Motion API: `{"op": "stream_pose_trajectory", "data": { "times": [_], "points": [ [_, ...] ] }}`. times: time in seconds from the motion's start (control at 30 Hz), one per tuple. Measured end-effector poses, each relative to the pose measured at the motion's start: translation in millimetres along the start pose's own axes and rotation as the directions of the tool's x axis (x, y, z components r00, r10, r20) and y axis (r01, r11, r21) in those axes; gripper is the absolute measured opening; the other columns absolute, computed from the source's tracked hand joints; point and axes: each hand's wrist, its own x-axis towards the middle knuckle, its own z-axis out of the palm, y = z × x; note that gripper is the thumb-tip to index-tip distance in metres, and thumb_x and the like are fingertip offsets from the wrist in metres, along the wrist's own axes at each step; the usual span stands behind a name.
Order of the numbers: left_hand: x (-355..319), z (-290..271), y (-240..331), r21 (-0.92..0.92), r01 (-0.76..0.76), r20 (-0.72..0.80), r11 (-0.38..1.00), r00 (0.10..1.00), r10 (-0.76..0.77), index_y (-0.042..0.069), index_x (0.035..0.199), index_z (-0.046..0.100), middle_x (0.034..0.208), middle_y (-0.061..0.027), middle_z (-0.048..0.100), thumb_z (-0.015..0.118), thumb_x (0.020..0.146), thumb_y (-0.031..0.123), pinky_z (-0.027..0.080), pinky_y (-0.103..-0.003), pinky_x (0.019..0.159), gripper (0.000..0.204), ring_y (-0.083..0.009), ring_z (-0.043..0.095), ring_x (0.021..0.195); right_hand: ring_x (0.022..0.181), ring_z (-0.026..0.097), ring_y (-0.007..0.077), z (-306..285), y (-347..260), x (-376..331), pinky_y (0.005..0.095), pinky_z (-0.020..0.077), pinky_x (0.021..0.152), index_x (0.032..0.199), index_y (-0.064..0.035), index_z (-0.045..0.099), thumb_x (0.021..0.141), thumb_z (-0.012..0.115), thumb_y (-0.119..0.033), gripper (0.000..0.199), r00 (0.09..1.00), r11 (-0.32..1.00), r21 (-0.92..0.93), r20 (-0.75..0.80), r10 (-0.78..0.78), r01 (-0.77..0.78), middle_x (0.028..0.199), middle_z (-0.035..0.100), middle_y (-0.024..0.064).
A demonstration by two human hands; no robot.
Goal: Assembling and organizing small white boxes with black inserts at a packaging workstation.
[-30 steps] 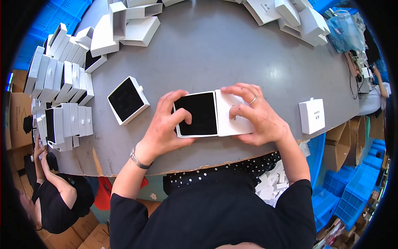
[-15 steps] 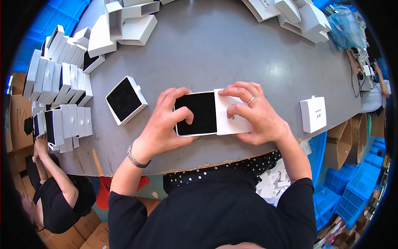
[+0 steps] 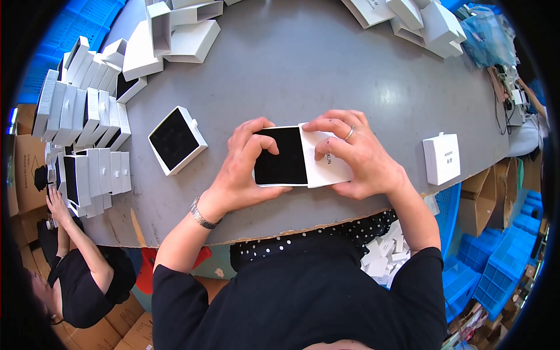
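The black-lined tray point(image 3: 286, 163) is between my two hands, near my edge of the table, joined to the white sleeve point(image 3: 318, 175) on its right. By my judgement the pair is only partway together: the tray's right end meets the sleeve's mouth, while a broad stretch of black lining lies uncovered; how far it reaches inside I cannot see. My left hand point(image 3: 242, 166) grasps the tray's outer end, thumb along the near edge, forefinger bent over the lining. My right hand point(image 3: 370, 160) grips the sleeve, thumb below, fingers curled across its top and far edge. To my left, a spare tray point(image 3: 175, 140) lies apart with its lining bare and no sleeve on it. To my right, a closed box point(image 3: 441, 158) looks finished. Further out, many trays point(image 3: 73, 114) stand in rows at the left, loose sleeves point(image 3: 192, 42) lie beyond them, and more white boxes point(image 3: 434, 32) are heaped at the far right, so plenty seems unassembled.
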Motion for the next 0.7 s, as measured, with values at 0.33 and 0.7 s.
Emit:
{"op": "stream_pose_trajectory", "data": {
  "times": [0.33,0.7],
  "points": [
    [-3,8,-4,-0.014,-0.072,0.035,0.997,0.997,0.073,0.012,0.139,0.043,0.149,-0.0211,0.038,0.088,0.069,0.025,0.033,-0.048,0.117,0.084,-0.0411,0.035,0.143,0.129,0.048,0.0376,13,-9,1,0.0516,0.0356,0.105,0.1,-0.0141,0.061,0.055,0.077,-0.013,0.048,1.0,1.0,-0.027,-0.026,-0.013,0.012,0.141,0.056,0.0075],
    [21,44,23,-0.286,0.003,-0.141,0.958,0.989,-0.045,0.005,0.162,0.022,0.169,-0.0217,0.014,0.069,0.09,0.045,0.013,-0.052,0.125,0.095,-0.0417,0.007,0.157,0.129,0.047,0.0398,22,-30,-3,0.0567,0.0338,0.105,0.117,-0.0158,0.065,0.056,0.08,-0.021,0.063,0.998,0.994,-0.106,-0.057,-0.002,-0.004,0.149,0.049,0.011]
  ]
}}
